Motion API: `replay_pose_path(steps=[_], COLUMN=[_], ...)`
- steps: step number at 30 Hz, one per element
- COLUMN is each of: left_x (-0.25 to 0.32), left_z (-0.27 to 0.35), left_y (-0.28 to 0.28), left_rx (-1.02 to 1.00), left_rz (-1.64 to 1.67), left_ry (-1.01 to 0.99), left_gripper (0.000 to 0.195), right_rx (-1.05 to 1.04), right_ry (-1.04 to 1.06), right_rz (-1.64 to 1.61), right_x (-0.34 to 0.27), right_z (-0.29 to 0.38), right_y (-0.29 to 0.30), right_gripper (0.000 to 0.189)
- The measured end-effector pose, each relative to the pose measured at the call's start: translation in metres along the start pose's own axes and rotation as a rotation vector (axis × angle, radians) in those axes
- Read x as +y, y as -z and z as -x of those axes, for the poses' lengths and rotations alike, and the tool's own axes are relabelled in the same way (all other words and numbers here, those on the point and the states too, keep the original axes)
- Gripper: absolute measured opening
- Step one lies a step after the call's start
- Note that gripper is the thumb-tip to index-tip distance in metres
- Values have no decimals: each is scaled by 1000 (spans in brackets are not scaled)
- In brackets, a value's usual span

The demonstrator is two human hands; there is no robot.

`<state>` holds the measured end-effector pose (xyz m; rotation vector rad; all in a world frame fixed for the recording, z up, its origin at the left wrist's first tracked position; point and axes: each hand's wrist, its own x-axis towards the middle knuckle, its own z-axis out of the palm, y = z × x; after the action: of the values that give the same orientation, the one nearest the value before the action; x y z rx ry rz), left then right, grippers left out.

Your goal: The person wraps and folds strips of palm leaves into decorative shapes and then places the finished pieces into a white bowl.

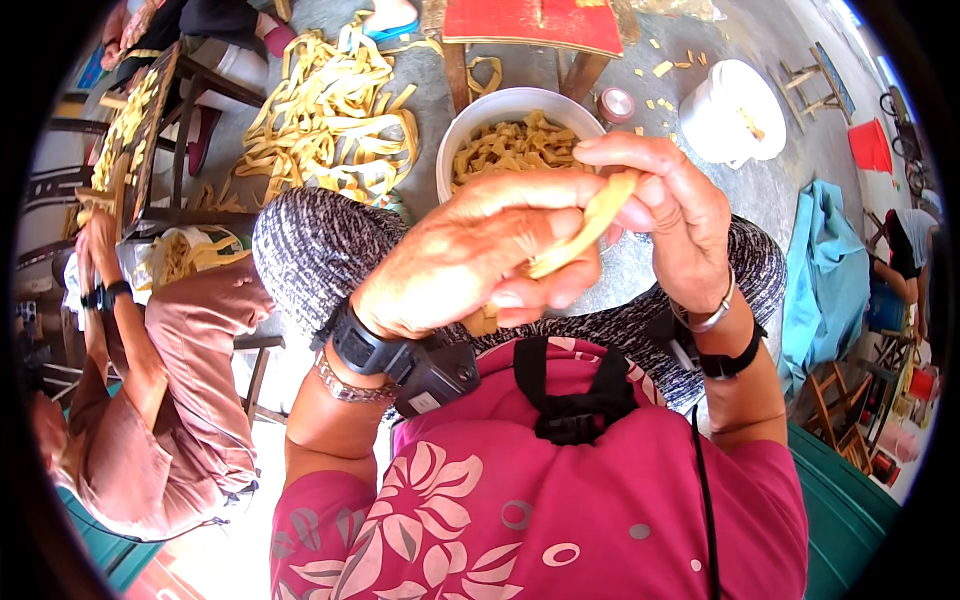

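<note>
Above my lap, my left hand (pixel 480 251) has its fingers curled around a flat yellow strip (pixel 592 229). The strip's upper end lies between the thumb and fingers of my right hand (pixel 675 202). A short yellow end (pixel 481 321) shows below my left fingers; whether it belongs to the same strip cannot be told. Just beyond my hands, a white bucket (pixel 448 146) between my knees holds many short folded yellow pieces (pixel 517 146). My hands partly cover its near rim.
Loose long yellow strips (pixel 330 120) are heaped on the floor at left. A red-topped stool (pixel 525 26) stands beyond the bucket. Another white bucket (pixel 716 112) and a round tin (pixel 616 105) are at right. A co-worker (pixel 112 465) sits at left beside a wooden bench (pixel 139 142).
</note>
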<state>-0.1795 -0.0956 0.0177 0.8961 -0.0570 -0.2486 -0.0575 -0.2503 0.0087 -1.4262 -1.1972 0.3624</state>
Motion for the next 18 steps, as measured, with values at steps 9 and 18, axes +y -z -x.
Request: replay_pose_path(steps=[9, 18], left_x=[-13, -25], left_z=[20, 13], left_y=[-23, -17], left_rx=[242, 377], left_rz=[-409, -683], left_ry=[-304, -526], left_gripper=[29, 26], right_rx=[52, 71], right_ry=[-193, -400], right_rz=[-380, -772], right_x=[-15, -14], right_z=[5, 14], right_y=[-24, -38], right_gripper=[38, 38])
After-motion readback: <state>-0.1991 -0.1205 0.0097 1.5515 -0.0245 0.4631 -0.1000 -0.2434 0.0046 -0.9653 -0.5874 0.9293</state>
